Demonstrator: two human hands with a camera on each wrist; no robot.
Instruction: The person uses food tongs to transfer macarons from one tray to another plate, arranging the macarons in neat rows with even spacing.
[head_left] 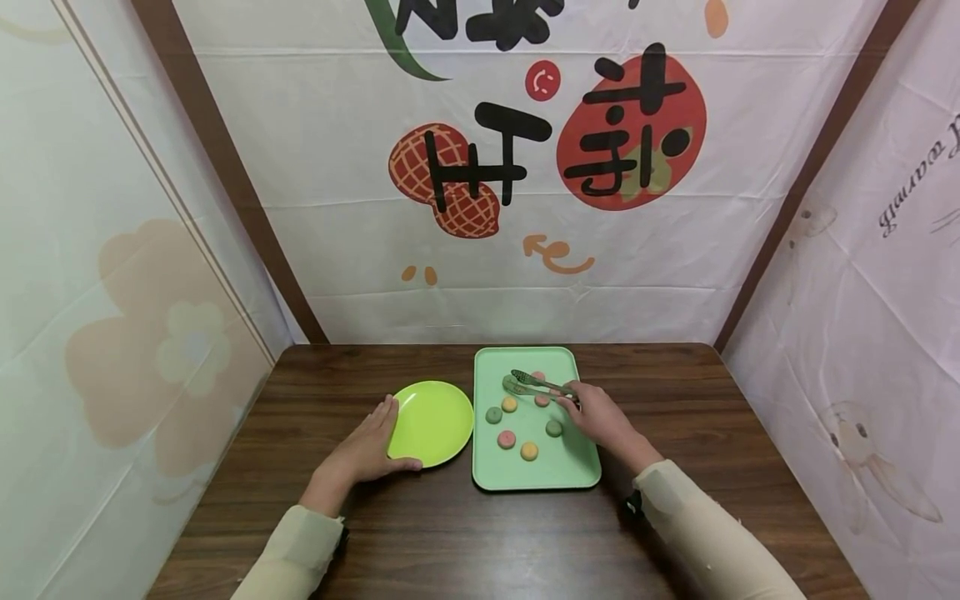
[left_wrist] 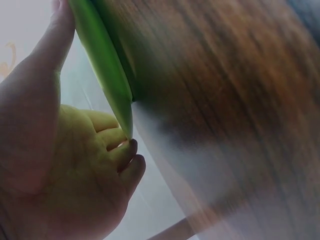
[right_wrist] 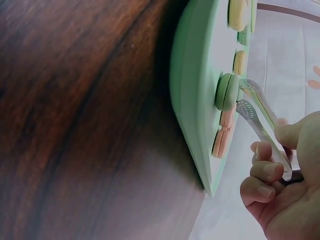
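Jutting leftward from right grip (head_left: 600, 418), tongs (head_left: 538, 382) (perforated)

The head camera looks forward and down from the near side, while tilted wrist cameras look closely across the table (head_left: 420, 542), the left sharing the plate (head_left: 431, 425) with it, the right the tray (head_left: 536, 473).

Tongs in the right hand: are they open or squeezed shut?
Open: in the right wrist view, the tongs held by the right hand show two perforated tips apart, with a gap between their arms.

Plate (head_left: 433, 425) lime green; tray (head_left: 536, 477) mint green; macarons (head_left: 507, 439) pink, yellow, green; table (head_left: 480, 542) brown, wood-grained.
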